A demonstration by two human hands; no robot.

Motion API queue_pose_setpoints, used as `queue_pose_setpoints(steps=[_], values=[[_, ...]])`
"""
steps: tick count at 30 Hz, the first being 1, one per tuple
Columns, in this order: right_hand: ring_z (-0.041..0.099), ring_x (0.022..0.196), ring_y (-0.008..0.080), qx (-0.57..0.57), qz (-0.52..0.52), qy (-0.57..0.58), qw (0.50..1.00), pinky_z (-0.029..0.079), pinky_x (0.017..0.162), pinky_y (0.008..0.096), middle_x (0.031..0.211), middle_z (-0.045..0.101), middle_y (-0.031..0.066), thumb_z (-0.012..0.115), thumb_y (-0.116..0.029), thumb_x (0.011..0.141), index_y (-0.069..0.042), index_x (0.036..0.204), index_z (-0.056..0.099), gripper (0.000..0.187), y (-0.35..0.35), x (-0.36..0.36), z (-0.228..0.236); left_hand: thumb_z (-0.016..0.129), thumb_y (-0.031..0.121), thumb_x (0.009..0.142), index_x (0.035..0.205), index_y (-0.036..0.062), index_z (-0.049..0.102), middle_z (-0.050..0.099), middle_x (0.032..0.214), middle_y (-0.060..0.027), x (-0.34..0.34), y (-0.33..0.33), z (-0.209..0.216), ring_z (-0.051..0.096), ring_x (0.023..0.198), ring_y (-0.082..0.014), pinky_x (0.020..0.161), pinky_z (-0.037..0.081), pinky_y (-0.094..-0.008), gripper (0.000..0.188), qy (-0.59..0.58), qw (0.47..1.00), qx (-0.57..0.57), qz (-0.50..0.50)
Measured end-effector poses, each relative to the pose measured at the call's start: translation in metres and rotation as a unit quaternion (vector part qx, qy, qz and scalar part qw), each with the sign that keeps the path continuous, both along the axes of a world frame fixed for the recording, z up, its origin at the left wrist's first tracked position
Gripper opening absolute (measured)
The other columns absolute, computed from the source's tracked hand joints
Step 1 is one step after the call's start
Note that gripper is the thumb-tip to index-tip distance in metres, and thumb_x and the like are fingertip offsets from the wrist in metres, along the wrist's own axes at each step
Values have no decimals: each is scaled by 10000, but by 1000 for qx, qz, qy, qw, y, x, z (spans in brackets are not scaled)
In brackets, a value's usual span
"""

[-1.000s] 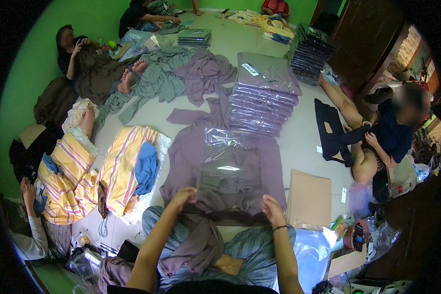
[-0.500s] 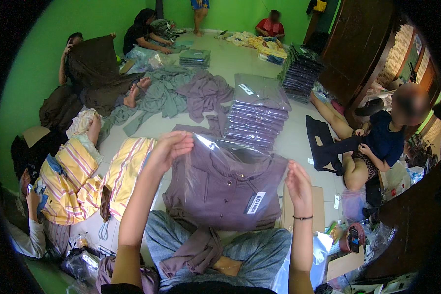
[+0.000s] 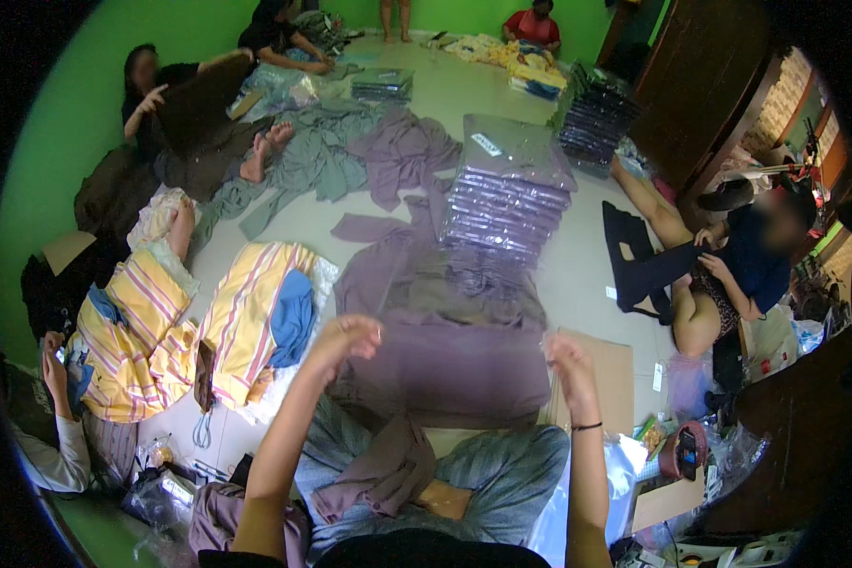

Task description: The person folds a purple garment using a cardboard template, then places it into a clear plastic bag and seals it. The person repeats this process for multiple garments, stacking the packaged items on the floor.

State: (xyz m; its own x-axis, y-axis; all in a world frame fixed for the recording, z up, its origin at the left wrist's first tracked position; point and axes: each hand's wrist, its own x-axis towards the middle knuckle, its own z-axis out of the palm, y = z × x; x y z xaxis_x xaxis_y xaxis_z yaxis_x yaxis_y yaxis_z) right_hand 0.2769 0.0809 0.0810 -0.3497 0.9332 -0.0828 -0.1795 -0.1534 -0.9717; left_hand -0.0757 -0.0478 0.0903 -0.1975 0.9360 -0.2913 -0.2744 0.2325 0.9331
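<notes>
Between my two raised hands is a folded purple-brown shirt in a clear plastic bag [image 3: 469, 371], smeared by motion, with a plain face showing. My left hand [image 3: 348, 343] is closed in a pinch at the bag's left upper corner. At the right upper corner, the fingers of my right hand [image 3: 570, 360] are pinched too. More purple-brown cloth [image 3: 374, 270] lies on the floor just beyond the bag. A loose piece of the same cloth [image 3: 381, 473] rests across my lap.
Ahead stands a stack of bagged purple shirts [image 3: 506, 208], with a dark stack [image 3: 592, 118] behind it. Yellow striped garments [image 3: 246, 312] lie left. Cardboard [image 3: 601, 379] and clear plastic bags [image 3: 601, 488] lie right. Several people sit around with clothes.
The bagged shirt's buttoned front and label showed before; now a plain, blurred face does. My left hand has come lower and nearer; my right hand has dropped slightly.
</notes>
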Motion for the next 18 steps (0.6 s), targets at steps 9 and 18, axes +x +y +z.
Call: queue_pose_setpoints(steps=[9, 18], values=[[579, 704, 282, 134, 148, -466, 862, 451, 631, 332, 786, 599, 140, 584, -162, 724, -19, 886, 579, 216, -57, -20, -150, 584, 176, 719, 825, -20, 598, 607, 678, -128, 8, -13, -197, 587, 624, -191, 585, 456, -297, 223, 358, 921, -153, 13], [519, 805, 285, 307, 216, -379, 846, 418, 707, 346, 825, 555, 107, 539, -129, 743, -37, 902, 572, 186, -81, -171, -150, 599, 150, 728, 798, -15, 621, 618, 682, -92, 23, -9, -226, 576, 577, -124, 545, 453, -241, 180, 162, 972, -157, 63]])
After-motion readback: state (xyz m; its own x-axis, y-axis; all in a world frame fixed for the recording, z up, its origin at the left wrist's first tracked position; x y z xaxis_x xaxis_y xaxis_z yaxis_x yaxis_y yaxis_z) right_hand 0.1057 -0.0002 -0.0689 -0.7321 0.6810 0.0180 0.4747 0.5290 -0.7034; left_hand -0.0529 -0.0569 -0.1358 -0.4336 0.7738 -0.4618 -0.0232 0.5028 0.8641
